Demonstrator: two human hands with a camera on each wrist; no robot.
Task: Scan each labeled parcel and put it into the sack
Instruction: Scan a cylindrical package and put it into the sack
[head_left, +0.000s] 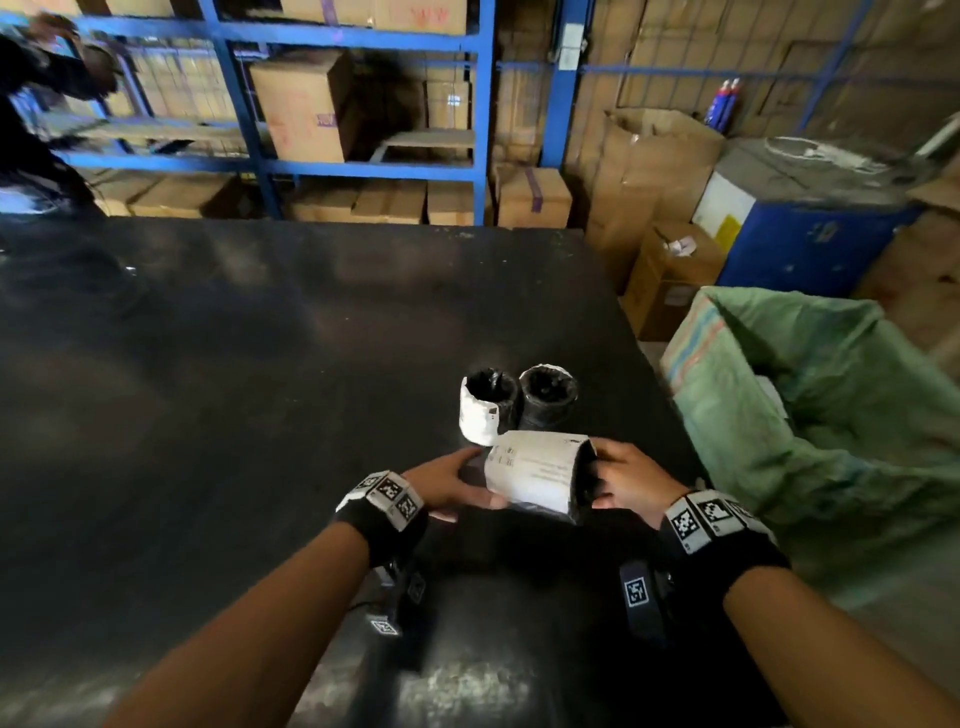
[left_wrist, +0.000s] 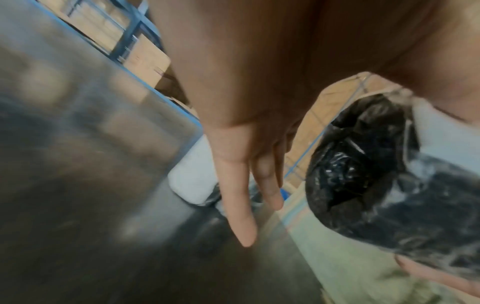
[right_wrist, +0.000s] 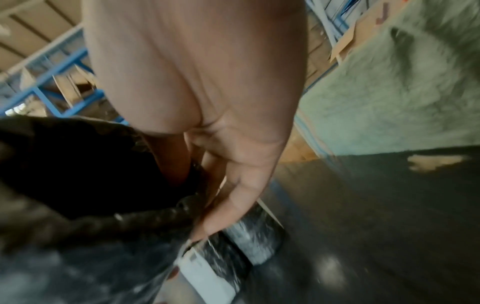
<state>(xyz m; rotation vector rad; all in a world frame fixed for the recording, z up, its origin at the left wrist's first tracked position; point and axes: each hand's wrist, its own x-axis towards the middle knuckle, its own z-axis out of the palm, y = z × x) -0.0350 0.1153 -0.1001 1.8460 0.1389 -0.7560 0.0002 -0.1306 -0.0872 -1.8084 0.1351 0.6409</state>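
A black-wrapped cylindrical parcel (head_left: 535, 475) with a white label lies sideways between my hands, just above the black table (head_left: 260, 389). My right hand (head_left: 597, 483) grips its right end, fingers curled into the wrap (right_wrist: 78, 174). My left hand (head_left: 467, 483) touches the left end with straight fingers (left_wrist: 241, 205), the parcel (left_wrist: 376, 185) beside the palm. Two more parcels stand upright just behind: one with a white label (head_left: 480, 415) and a black one (head_left: 548, 397). The open green sack (head_left: 831, 415) stands off the table's right edge.
Blue shelving (head_left: 483, 104) stacked with cardboard boxes runs behind the table. Another person (head_left: 31, 104) is at the far left. Boxes (head_left: 665, 270) and a blue drum (head_left: 810, 234) stand beyond the sack.
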